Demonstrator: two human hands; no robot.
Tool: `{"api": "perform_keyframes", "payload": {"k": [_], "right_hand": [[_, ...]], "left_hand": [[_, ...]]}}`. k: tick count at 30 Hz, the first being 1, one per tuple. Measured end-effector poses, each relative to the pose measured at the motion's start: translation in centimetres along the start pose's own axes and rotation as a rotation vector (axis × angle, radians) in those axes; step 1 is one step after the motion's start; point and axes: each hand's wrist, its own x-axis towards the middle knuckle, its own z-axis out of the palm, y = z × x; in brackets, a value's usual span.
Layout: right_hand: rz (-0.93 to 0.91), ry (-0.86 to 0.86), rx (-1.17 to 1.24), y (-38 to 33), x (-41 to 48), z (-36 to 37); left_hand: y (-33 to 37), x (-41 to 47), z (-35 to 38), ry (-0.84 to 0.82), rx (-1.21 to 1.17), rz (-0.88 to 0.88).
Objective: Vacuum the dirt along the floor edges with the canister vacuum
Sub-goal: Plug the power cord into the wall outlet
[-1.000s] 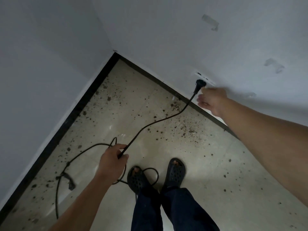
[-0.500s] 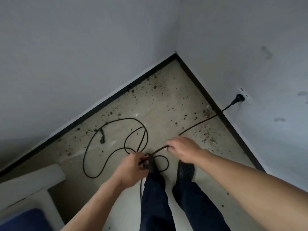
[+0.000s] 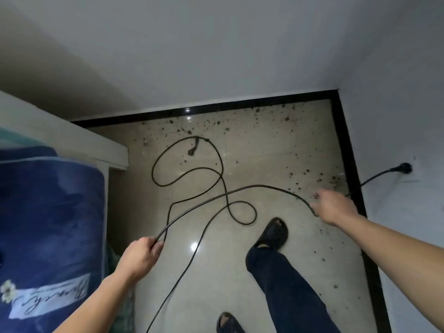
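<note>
Black power cord (image 3: 240,188) gripped by curled left hand (image 3: 139,257), pinched by right hand (image 3: 335,207), stretched between them, plug (image 3: 403,168) seated in wall (image 3: 408,111) beyond right grip

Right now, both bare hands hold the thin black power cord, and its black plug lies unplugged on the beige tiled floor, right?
Not quite. In the head view the black plug is pushed into the white wall socket on the right, not lying unplugged. The left hand and right hand do both grip the thin black power cord.
</note>
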Motion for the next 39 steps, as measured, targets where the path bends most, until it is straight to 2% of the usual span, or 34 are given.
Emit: {"api": "perform_keyframes", "payload": {"k": [4, 8, 12, 15, 17, 19, 22, 24, 30, 35, 39], "right_hand": [[-0.236, 0.042, -0.154, -8.2, -6.6, 3.4], [-0.415, -0.005, -0.188, -14.7, -15.2, 9.1], [-0.495, -0.056, -0.191, -18.2, -22.9, 14.6], [-0.523, -0.097, -0.229, -18.4, -26.2, 17.8], [-0.52, -0.113, -0.261, -17.7, -27.4, 19.4], [-0.502, -0.134, -0.287, -16.7, -27.8, 20.7], [-0.467, -0.139, -0.326, -15.5, -27.5, 22.4], [-0.455, -0.127, -0.357, -14.9, -27.0, 23.5], [-0.52, -0.133, -0.391, -13.9, -27.9, 25.2], [-0.619, -0.127, -0.433, -14.0, -33.3, 25.0], [-0.714, -0.145, -0.489, -15.1, -39.4, 26.5]], "left_hand": [[-6.0, -6.8, 3.6, 0.001, -0.18, -0.107], [-10.5, -13.6, 6.6, -0.169, -0.245, -0.133], [-14.4, -18.9, 9.3, -0.266, -0.286, -0.162], [-15.2, -21.5, 11.7, -0.4, -0.438, -0.196], [-15.4, -22.3, 13.3, -0.417, -0.505, -0.203], [-15.8, -22.0, 15.1, -0.287, -0.501, -0.193], [-16.7, -20.3, 17.5, 0.041, -0.437, -0.194], [-17.1, -19.3, 18.9, 0.157, -0.434, -0.215], [-17.9, -20.9, 21.5, 0.249, -0.41, -0.273], [-18.8, -29.1, 23.2, 0.295, -0.446, -0.349], [-21.4, -37.2, 25.3, 0.392, -0.526, -0.451]]}}
